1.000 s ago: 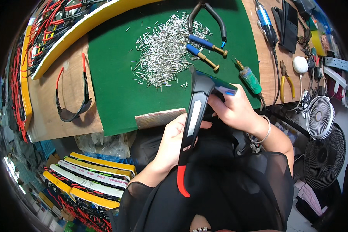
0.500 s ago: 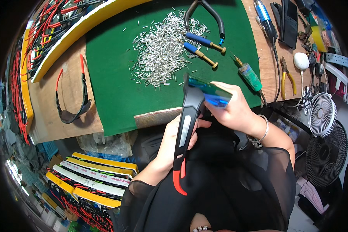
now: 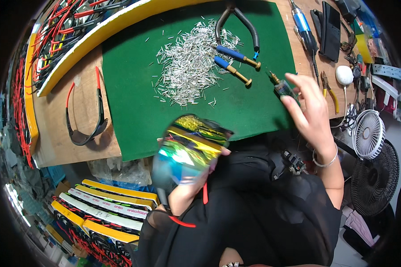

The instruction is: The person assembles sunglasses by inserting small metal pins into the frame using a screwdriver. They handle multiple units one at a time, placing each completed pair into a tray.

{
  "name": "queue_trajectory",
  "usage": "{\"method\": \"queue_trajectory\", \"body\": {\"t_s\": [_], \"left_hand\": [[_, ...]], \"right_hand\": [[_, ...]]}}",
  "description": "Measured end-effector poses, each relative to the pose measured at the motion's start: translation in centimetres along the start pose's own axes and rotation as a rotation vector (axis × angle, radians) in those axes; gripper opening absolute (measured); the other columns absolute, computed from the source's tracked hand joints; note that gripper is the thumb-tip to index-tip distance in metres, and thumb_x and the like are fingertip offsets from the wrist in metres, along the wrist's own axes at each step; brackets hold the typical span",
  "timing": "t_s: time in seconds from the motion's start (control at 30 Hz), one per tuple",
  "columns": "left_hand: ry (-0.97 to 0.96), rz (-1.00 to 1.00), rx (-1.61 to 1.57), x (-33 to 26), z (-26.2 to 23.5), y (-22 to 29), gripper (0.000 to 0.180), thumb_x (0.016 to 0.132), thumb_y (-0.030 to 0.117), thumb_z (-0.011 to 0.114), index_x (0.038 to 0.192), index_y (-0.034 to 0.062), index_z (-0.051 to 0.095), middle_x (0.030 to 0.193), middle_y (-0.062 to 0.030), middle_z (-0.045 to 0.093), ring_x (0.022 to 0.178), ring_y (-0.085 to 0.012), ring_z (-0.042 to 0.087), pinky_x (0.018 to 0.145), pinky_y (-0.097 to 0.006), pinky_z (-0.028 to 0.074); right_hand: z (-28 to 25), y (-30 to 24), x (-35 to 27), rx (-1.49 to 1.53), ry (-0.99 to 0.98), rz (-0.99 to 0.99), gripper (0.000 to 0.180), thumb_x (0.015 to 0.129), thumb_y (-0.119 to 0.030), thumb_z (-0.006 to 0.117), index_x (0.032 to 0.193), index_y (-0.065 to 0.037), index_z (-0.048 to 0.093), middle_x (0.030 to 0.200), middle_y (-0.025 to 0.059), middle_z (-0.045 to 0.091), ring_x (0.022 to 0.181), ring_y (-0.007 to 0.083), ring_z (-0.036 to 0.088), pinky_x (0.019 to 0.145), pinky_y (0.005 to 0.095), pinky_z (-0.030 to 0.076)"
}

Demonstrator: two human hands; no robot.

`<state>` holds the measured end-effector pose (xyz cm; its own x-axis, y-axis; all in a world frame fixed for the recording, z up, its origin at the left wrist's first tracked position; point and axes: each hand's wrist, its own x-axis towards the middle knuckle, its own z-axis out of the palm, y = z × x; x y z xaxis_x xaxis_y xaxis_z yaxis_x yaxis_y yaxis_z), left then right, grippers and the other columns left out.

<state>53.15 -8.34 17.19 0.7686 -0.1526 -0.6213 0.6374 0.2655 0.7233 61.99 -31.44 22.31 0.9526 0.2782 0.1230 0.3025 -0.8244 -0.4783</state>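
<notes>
My left hand (image 3: 189, 196) grips a pair of wraparound glasses (image 3: 191, 147) with an iridescent mirrored lens turned up to the camera. Its red-tipped arms (image 3: 205, 194) hang down over my black clothing. My right hand (image 3: 312, 115) is off the glasses, fingers spread, hovering over the right edge of the green mat (image 3: 133, 89). Its fingertips are close to a green-handled screwdriver (image 3: 283, 87) lying there. Nothing is in the right hand.
A heap of small metal pins (image 3: 189, 66) lies mid-mat, with two blue-handled screwdrivers (image 3: 231, 55) and black-handled pliers (image 3: 243, 22) beside it. Another pair of black glasses with red arms (image 3: 82, 120) rests on the wooden bench. Two fans (image 3: 369, 133) stand right; red wires (image 3: 53, 31) fill trays left.
Both hands held the glasses edge-on before. My right hand has let go and moved up to the right. The left hand has turned the lens toward the camera and shifted left.
</notes>
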Motion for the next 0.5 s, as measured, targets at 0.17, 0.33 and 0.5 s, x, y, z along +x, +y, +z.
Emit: {"method": "queue_trajectory", "body": {"t_s": [0.17, 0.33, 0.5], "left_hand": [[0.075, 0.055, -0.221, 0.0, 0.0, 2.2, 0.024, 0.095, 0.022, 0.038, 0.1, 0.0016, 0.05, 0.069, -0.005, 0.059, 0.041, -0.0021, 0.034, 0.037, -0.015, 0.026], [0.056, 0.112, -0.24, 0.0, -1.5, 1.4, 0.024, 0.094, 0.022, 0.04, 0.096, 0.0008, 0.05, 0.072, -0.0086, 0.061, 0.04, -0.0025, 0.036, 0.035, -0.015, 0.028], [0.099, 0.036, -0.236, 0.6, -1.2, 1.1, 0.025, 0.093, 0.024, 0.042, 0.087, 0.0003, 0.047, 0.077, -0.0101, 0.062, 0.041, -0.0027, 0.037, 0.036, -0.015, 0.029]], "right_hand": [[3.6, 2.7, -0.6, -0.22, 0.045, -0.013, 0.039, 0.076, -0.015, 0.063, 0.108, 0.001, 0.047, 0.089, 0.0156, 0.046, 0.084, 0.0318, 0.048, 0.074, 0.0367, 0.042], [2.8, 1.9, -0.4, -0.024, -0.013, 0.015, 0.029, 0.077, -0.008, 0.058, 0.102, 0.0, 0.046, 0.088, 0.0163, 0.045, 0.081, 0.032, 0.049, 0.071, 0.0365, 0.042], [1.0, -1.4, -0.3, 0.203, -0.121, -0.142, 0.027, 0.078, -0.005, 0.055, 0.102, 0.0, 0.046, 0.089, 0.0169, 0.049, 0.074, 0.0282, 0.055, 0.066, 0.0334, 0.046]]}}
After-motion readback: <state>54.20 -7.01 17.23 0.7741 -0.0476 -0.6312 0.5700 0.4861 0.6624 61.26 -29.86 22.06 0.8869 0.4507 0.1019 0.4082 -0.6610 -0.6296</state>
